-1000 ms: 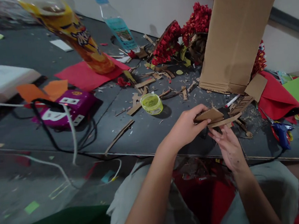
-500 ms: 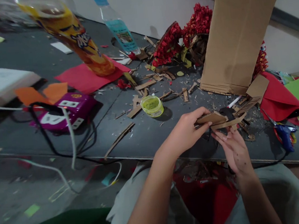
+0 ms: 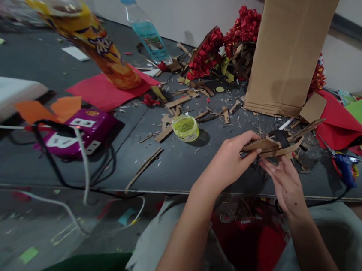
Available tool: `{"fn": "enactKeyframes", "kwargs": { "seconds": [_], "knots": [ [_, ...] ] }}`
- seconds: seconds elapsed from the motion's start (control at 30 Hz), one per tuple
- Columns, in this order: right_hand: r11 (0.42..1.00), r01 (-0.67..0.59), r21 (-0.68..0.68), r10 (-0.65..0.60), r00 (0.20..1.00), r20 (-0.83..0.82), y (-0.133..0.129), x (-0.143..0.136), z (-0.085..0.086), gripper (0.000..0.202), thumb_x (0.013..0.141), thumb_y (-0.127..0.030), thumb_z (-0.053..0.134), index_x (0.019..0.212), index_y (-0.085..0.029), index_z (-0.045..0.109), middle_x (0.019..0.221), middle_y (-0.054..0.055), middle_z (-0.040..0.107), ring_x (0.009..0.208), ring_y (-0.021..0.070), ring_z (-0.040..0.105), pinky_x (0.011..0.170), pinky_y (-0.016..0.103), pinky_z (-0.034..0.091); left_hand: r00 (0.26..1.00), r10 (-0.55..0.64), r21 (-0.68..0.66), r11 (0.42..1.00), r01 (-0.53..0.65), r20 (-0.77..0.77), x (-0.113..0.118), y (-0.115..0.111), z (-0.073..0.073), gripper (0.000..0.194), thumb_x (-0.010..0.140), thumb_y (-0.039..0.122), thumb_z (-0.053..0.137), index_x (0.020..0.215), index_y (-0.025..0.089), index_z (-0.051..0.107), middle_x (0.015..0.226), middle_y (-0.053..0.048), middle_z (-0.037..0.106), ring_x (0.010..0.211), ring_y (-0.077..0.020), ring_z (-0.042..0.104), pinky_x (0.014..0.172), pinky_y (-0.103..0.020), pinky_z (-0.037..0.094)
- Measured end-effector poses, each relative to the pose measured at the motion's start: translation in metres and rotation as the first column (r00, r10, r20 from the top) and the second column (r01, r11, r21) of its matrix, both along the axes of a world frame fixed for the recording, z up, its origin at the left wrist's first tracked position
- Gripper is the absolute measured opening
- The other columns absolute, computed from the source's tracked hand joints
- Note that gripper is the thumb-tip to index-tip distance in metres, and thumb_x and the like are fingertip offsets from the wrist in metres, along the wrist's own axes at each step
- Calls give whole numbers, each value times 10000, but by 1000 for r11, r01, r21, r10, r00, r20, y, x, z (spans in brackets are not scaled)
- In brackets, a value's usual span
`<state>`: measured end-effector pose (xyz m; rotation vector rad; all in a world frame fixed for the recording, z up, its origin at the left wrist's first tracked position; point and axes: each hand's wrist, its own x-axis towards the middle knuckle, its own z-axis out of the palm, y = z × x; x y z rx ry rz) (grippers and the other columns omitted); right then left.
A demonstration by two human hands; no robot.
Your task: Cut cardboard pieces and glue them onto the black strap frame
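My left hand pinches the left end of a cardboard piece above the table's front edge. A black band wraps round the cardboard near its right part. From below, my right hand supports the same cardboard, its fingertips against the underside and partly hidden by it. A round yellow-green tub rests on the table to the left of my hands. Behind them a tall cardboard panel leans upright.
Cardboard scraps litter the grey table. A drink bottle, a blue-capped bottle, red crumpled-paper shapes and a purple power strip stand behind and left. A blue glue gun lies at right.
Both hands and the held cardboard sit slightly further right and lower in the picture. The view has shifted a little; the grip looks the same.
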<state>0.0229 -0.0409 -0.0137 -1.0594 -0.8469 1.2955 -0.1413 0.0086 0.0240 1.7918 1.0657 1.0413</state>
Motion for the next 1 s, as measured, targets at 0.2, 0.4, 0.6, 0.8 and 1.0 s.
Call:
{"fn": "enactKeyframes", "kwargs": {
  "seconds": [0.2, 0.4, 0.6, 0.8, 1.0],
  "knots": [
    [999, 35, 11, -35, 998, 48, -1, 3, -3, 300, 703, -294, 731, 996, -318, 671, 1152, -2, 695, 1040, 241, 664, 1046, 548, 389, 1000, 3, -26, 1000, -3, 10, 1, -1, 0, 79, 822, 195, 546, 892, 185, 581, 842, 14, 667, 748, -119, 594, 699, -202, 454],
    [999, 40, 21, -40, 999, 18, 1, 0, 2, 273, 710, -278, 727, 976, -316, 676, 1168, -15, 687, 1059, 229, 655, 1057, 529, 393, 1000, 11, -22, 1000, -11, 18, 2, -1, 1, 85, 825, 190, 547, 901, 182, 585, 835, 21, 667, 735, -106, 585, 702, -198, 456],
    [999, 12, 33, -12, 1000, -1, 1, 0, 3, 292, 725, -289, 726, 1011, -327, 679, 1201, -28, 666, 1105, 220, 629, 1082, 511, 381, 999, -2, -20, 1000, 2, 34, 1, -1, 2, 91, 828, 186, 540, 906, 181, 586, 846, 9, 673, 747, -115, 595, 714, -214, 466],
    [999, 0, 47, -4, 996, 87, 1, 2, -2, 342, 772, -302, 686, 1111, -296, 644, 1249, 11, 642, 1108, 217, 622, 1104, 509, 359, 1000, 5, -8, 1000, -5, -1, 1, -1, 0, 110, 822, 161, 537, 918, 188, 583, 868, 2, 679, 769, -126, 610, 731, -226, 473],
    [998, -37, 60, 28, 990, 141, 0, 2, -8, 365, 815, -305, 646, 1178, -283, 610, 1275, 21, 632, 1214, 212, 564, 1105, 450, 373, 1000, 3, -15, 1000, -3, 1, 1, -2, 3, 89, 825, 185, 532, 899, 191, 581, 860, 0, 682, 769, -136, 617, 726, -230, 478]
  ]
}}
